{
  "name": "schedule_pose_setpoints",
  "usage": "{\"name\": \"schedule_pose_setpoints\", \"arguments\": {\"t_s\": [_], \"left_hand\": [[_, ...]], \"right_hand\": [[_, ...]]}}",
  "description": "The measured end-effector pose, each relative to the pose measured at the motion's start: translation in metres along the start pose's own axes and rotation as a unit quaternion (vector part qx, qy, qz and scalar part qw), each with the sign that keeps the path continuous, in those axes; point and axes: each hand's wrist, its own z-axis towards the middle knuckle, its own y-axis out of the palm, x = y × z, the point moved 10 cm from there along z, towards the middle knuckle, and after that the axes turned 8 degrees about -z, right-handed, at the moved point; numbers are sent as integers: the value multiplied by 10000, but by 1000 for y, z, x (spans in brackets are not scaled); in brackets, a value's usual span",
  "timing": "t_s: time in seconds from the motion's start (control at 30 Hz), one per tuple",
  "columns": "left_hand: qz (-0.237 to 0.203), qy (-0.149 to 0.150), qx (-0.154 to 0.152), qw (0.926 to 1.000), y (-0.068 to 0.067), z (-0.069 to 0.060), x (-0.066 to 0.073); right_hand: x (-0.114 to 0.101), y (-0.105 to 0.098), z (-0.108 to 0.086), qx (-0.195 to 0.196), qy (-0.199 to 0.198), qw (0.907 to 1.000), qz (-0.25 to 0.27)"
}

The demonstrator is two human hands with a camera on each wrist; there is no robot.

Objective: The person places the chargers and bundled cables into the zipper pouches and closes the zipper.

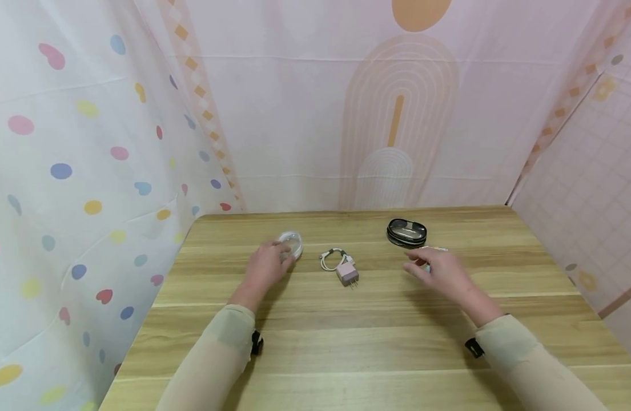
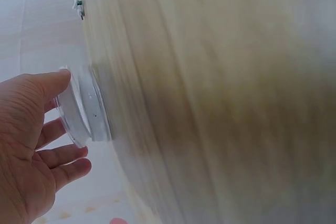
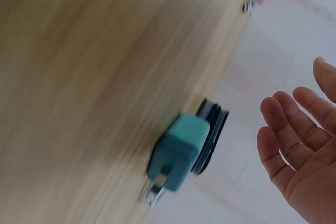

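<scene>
White round coil against left fingers

two plug-in chargers, three coils, one black and two white, two bare hands, one wooden table

No text, label, brand, number or sign can be read in any view.

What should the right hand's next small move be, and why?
Probably ease the right hand down toward the teal charger: the hand is empty and apart from it, while the charger lies close by, near the black coiled cable.
</scene>
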Motion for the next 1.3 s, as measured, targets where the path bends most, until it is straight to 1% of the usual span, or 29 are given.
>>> {"name": "schedule_pose_setpoints", "arguments": {"t_s": [0.1,0.23,0.33,0.37,0.43,0.5,0.6,0.7,0.8,0.83,0.93,1.0,1.07,1.13,1.23,1.3], "left_hand": [[120,101,44,9999,-2,-3,4],[371,364,190,9985,-5,-5,10],[414,542,313,9972,-7,-7,15],[426,591,354,9967,-8,-8,16],[438,667,414,9960,-9,-9,18],[437,694,457,9956,-10,-10,20],[430,708,495,9953,-11,-11,22],[355,681,511,9957,-13,-13,25],[184,565,475,9971,-15,-15,26],[56,485,454,9978,-16,-16,26],[-544,107,375,9978,-15,-17,21],[-956,-157,377,9946,-15,-18,17],[-1364,-379,424,9890,-15,-20,13],[-1640,-487,491,9840,-16,-22,10],[-1957,-535,585,9775,-17,-23,7],[-2055,-525,617,9753,-17,-24,7]], "right_hand": [[-12,11,3,-176,-172,9997,-49],[-31,25,8,-449,-284,9986,-24],[-49,37,12,-714,-380,9967,40],[-56,41,12,-772,-476,9959,29],[-73,48,14,-815,-789,9935,-27],[-91,53,15,-773,-1134,9905,-60],[-116,63,15,-730,-1653,9834,-147],[-133,75,15,-896,-1886,9775,-296],[-143,89,15,-1303,-1832,9739,-322],[-145,95,15,-1475,-1785,9724,-303],[-149,111,16,-1914,-1597,9682,-227],[-151,119,16,-2104,-1473,9663,-195],[-154,125,18,-2206,-1382,9653,-178],[-155,128,21,-2240,-1278,9661,-147],[-157,133,26,-2225,-1108,9685,-141],[-157,136,30,-2154,-993,9712,-215]]}}
